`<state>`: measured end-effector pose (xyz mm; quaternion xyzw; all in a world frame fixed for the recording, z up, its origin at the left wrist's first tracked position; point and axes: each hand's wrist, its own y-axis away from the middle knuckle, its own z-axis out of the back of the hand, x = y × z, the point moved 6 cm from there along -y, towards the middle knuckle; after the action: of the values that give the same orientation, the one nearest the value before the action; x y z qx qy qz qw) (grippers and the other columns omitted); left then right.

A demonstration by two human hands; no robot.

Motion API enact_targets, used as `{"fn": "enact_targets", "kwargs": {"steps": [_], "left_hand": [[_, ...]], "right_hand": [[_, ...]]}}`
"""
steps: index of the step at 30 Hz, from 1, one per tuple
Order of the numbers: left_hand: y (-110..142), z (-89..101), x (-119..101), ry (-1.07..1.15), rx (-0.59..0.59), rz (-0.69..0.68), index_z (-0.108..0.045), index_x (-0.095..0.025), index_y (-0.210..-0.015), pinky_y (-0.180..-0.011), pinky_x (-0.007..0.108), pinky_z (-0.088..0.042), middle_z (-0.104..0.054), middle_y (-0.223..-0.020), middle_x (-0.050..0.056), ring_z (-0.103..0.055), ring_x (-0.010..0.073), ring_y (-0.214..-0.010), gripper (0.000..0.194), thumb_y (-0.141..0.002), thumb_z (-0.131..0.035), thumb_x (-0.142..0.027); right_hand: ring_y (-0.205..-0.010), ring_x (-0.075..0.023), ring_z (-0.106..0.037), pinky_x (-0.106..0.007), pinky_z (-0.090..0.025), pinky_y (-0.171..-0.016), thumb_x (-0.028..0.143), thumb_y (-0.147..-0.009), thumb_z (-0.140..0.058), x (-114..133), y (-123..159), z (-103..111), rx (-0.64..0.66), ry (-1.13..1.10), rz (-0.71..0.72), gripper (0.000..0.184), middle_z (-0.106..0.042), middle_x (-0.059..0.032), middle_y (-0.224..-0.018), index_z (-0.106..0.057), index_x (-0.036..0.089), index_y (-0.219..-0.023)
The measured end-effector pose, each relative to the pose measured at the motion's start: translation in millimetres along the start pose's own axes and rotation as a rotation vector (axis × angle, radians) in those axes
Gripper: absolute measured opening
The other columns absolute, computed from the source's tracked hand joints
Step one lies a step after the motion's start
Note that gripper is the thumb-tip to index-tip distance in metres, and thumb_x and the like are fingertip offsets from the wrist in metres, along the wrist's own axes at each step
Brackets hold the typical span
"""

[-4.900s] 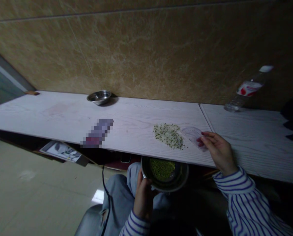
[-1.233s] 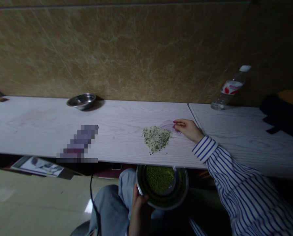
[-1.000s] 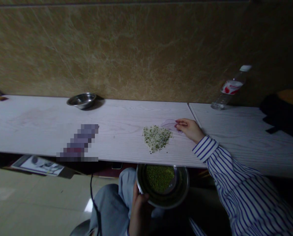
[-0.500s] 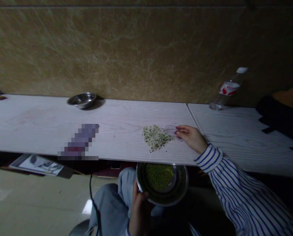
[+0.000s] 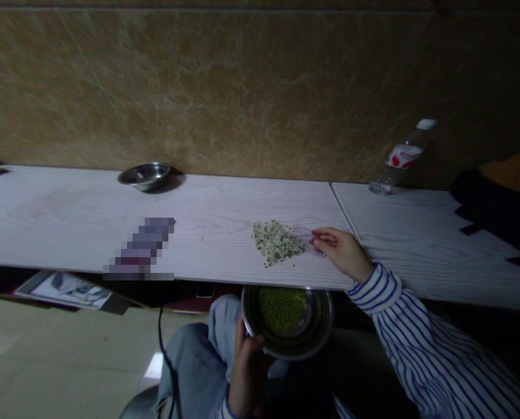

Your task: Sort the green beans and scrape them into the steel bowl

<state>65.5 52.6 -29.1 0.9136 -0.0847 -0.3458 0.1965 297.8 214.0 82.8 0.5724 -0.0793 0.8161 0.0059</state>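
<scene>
My left hand (image 5: 249,372) is closed on the near left rim of a metal bowl (image 5: 323,326), held below the table's front edge over my lap. Green beans (image 5: 281,308), which look like mung beans, lie inside it. On the tabletop is a spread-out heap of white grains mixed with green beans (image 5: 275,241). At its right side my right hand (image 5: 341,249) pinches a thin clear plastic piece (image 5: 302,234). Its left edge reaches the heap; its exact shape is hard to make out.
A small steel bowl (image 5: 145,177) stands near the wall on the white wooden table (image 5: 216,203). Left of the heap lies a blurred-out flat object (image 5: 144,244). A clear bottle (image 5: 397,160) leans at the back right, near dark cloth (image 5: 495,203). A cable (image 5: 166,355) hangs below.
The clear plastic piece has tilted, and its left edge now overlaps the heap's right side. My right hand has dipped slightly. The bowl stays in my left hand.
</scene>
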Motion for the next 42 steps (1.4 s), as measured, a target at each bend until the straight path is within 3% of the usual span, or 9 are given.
{"fn": "enact_targets", "kwargs": {"steps": [6, 17, 28, 37, 42], "left_hand": [[-1, 2.8, 1, 0.0, 0.011, 0.008, -0.038, -0.032, -0.152, -0.09, 0.04, -0.052, -0.057, -0.14, 0.01, -0.061, 0.0268, -0.107, 0.084, -0.075, -0.069, -0.024], [1, 1.5, 1, 0.014, -0.013, 0.018, -0.045, -0.033, -0.147, -0.089, 0.042, -0.054, -0.062, -0.133, 0.007, -0.063, 0.0275, -0.106, 0.078, -0.073, -0.069, -0.023], [-1, 4.6, 3, 0.024, 0.018, 0.02, -0.048, -0.034, -0.145, -0.092, 0.044, -0.052, -0.062, -0.133, 0.006, -0.061, 0.0286, -0.109, 0.073, -0.075, -0.067, -0.022], [0, 3.3, 0, -0.034, -0.016, 0.025, -0.047, -0.037, -0.148, -0.088, 0.047, -0.054, -0.06, -0.138, 0.005, -0.058, 0.0369, -0.116, 0.081, -0.071, -0.068, -0.023], [0, 3.1, 1, -0.019, -0.007, 0.043, -0.045, -0.036, -0.149, -0.086, 0.045, -0.055, -0.064, -0.131, 0.004, -0.061, 0.0349, -0.112, 0.081, -0.072, -0.066, -0.022]], "right_hand": [[-0.083, -0.0223, -0.075, -0.037, -0.062, -0.079, 0.025, -0.071, -0.075, 3, 9, 1, 0.008, 0.013, 0.021, 0.022, -0.078, -0.0079, -0.085, -0.073, 0.018, -0.091], [-0.083, -0.0228, -0.075, -0.038, -0.062, -0.08, 0.03, -0.074, -0.072, 11, 27, 1, 0.038, 0.08, 0.056, 0.025, -0.079, -0.0093, -0.087, -0.075, 0.017, -0.095], [-0.077, -0.0225, -0.075, -0.037, -0.063, -0.074, 0.029, -0.069, -0.076, 1, 12, 39, -0.122, 0.07, 0.038, 0.024, -0.078, -0.0079, -0.082, -0.075, 0.018, -0.09], [-0.08, -0.0235, -0.074, -0.04, -0.063, -0.079, 0.031, -0.071, -0.076, -3, 20, 24, -0.054, 0.076, -0.014, 0.027, -0.077, -0.0087, -0.083, -0.074, 0.017, -0.093], [-0.079, -0.0233, -0.075, -0.038, -0.063, -0.076, 0.037, -0.07, -0.077, -1, 27, 20, -0.023, 0.073, -0.009, 0.03, -0.077, -0.0086, -0.083, -0.074, 0.018, -0.093]]}}
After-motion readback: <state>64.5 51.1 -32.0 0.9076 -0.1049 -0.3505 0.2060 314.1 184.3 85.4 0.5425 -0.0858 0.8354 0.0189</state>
